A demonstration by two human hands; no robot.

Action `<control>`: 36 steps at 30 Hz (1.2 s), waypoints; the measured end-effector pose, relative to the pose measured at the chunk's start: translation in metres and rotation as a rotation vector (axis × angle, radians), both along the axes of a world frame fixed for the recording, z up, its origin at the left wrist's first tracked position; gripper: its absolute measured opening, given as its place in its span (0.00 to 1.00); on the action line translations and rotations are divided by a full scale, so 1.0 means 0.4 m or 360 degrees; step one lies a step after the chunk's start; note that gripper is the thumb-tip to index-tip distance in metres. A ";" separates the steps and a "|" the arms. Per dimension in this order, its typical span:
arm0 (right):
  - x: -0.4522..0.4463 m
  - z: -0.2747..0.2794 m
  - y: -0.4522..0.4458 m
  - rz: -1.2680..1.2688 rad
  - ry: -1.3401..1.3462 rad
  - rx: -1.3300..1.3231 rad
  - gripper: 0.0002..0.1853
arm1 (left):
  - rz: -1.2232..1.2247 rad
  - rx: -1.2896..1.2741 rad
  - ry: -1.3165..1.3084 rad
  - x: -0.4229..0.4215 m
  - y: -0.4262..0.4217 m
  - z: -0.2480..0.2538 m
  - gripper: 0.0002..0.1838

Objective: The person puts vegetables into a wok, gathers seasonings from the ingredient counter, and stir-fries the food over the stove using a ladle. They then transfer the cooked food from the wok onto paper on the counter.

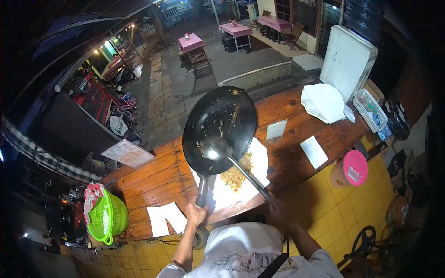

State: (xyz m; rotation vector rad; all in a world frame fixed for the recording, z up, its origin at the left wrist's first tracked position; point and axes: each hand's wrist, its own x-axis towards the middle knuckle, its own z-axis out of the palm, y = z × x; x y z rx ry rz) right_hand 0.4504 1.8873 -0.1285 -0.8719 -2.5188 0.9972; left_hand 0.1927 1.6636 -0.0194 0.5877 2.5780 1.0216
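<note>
My left hand is wrapped round the handle of a black wok, which is tilted over the wooden counter. Bits of food cling to the wok's inside. In my right hand, partly in shadow, is the dark handle of a metal ladle; its shiny bowl rests against the wok's lower inner side or just above it, I cannot tell which. Below the wok, a heap of fried noodles lies on white paper. The wok hides part of the paper.
On the wooden counter lie folded white papers, a white card and a paper stack. A green basket stands left, a pink-lidded tub right. A white box and a plastic tray sit at the far right.
</note>
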 end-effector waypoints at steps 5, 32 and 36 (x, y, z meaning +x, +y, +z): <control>0.141 -0.053 0.043 0.0033 0.0076 -0.0119 0.27 | 0.0112 0.0070 0.0101 -0.003 -0.017 -0.011 0.17; 0.280 -0.072 0.092 0.0051 -0.0193 0.0080 0.25 | 0.0376 0.0002 0.0148 0.166 -0.012 0.035 0.18; 0.270 -0.016 0.039 -0.0156 0.0004 0.0042 0.24 | 0.0452 -0.0032 0.0148 0.174 -0.013 0.061 0.16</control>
